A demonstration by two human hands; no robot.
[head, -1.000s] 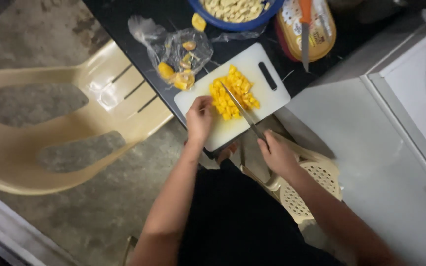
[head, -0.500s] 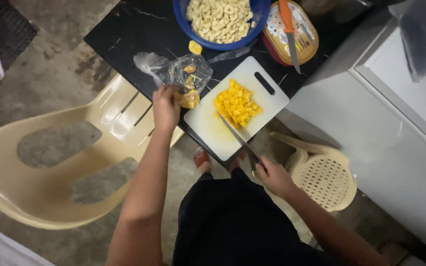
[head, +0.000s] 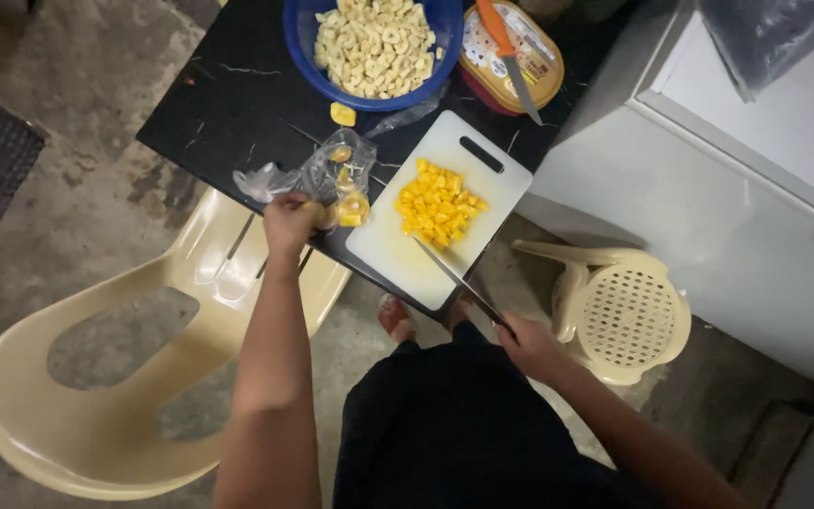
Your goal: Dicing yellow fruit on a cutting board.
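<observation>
Yellow fruit piece (head: 351,205) pinched at the clear bag (head: 332,174) by the left hand (head: 289,219), fingers closed on it at the table (head: 237,94) edge. Right hand (head: 528,344) wrapped shut round a knife (head: 454,275) handle, blade slanting up onto the white board (head: 426,217), tip just short of the diced yellow pile (head: 437,201). Beyond the left hand, a blue bowl (head: 313,66) of pale slices; beyond the right, a tub (head: 520,71) with a second, orange-handled knife (head: 509,52) across it. Beige chair (head: 77,396) under the left arm, stool (head: 624,316) beside the right. Probably soft, wet and slippery, easily bruised: best taken lightly by its firmer sides with fingertips, not squeezed. Bag thin and limp, likely to drag along.
</observation>
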